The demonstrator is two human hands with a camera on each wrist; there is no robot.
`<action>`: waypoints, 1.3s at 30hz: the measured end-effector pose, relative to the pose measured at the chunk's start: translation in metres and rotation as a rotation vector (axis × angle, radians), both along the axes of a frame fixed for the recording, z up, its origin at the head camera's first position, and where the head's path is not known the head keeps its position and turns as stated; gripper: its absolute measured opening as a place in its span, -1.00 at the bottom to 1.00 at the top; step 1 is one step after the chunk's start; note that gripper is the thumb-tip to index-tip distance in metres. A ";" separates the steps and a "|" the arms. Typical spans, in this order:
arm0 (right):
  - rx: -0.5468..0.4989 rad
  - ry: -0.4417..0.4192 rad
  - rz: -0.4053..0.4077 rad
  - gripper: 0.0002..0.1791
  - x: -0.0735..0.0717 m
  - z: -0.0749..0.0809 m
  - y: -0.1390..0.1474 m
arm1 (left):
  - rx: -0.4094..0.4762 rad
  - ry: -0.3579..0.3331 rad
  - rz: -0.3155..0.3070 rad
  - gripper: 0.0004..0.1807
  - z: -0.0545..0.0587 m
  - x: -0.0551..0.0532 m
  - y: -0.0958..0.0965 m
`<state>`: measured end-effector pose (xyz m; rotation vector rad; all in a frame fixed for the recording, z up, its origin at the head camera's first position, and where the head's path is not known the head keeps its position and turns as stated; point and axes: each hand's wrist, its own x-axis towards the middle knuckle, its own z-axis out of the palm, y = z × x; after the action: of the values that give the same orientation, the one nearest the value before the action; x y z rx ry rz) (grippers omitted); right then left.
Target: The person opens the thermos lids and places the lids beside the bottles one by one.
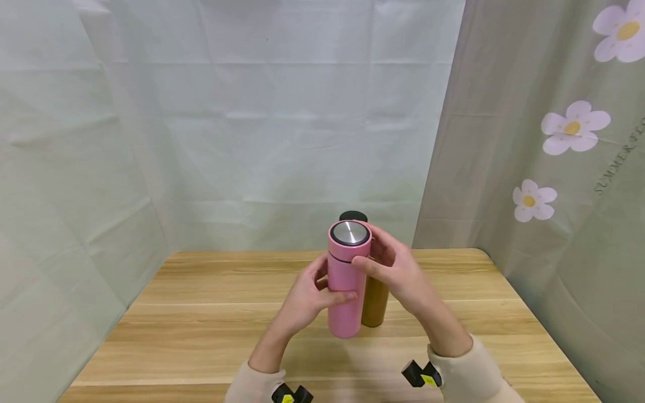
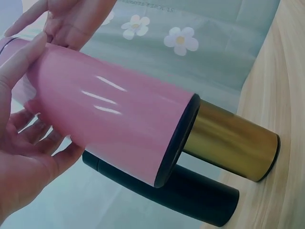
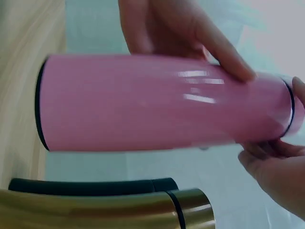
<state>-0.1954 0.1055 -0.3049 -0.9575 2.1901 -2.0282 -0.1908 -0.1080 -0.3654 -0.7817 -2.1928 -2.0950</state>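
Note:
A pink thermos bottle with a steel-topped lid is held upright between both hands, its base off the table as the left wrist view shows. My left hand grips the middle of its body, thumb across the front. At the upper end, my right hand holds it around the lid seam, with the thumb on the near side. Behind it stands a gold thermos bottle, partly covered by the pink one. A dark bottle stands there too; only its black top shows in the head view.
The wooden table carries the gold and dark bottles. Pale cloth curtains hang along its back and sides, with printed flowers on the right. A black wrist camera sits at each sleeve.

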 end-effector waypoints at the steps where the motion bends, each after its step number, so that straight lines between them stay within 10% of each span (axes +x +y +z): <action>1: -0.008 0.005 -0.008 -0.17 0.001 -0.001 -0.002 | 0.000 0.005 0.008 -0.21 0.000 0.000 0.000; 11: -0.038 0.000 -0.008 -0.17 -0.001 -0.005 -0.005 | -0.008 0.015 -0.005 -0.22 -0.002 -0.001 0.001; 24: -0.072 -0.037 0.301 -0.13 -0.018 -0.002 0.011 | 0.009 -0.009 -0.125 -0.29 -0.001 0.001 -0.005; 39: -0.019 0.050 -0.062 -0.18 0.006 -0.005 -0.012 | -0.055 0.049 0.058 -0.23 -0.001 0.000 0.001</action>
<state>-0.1897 0.0934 -0.3097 -0.9645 2.2577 -2.0767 -0.1909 -0.1069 -0.3666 -0.7549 -2.2281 -1.9765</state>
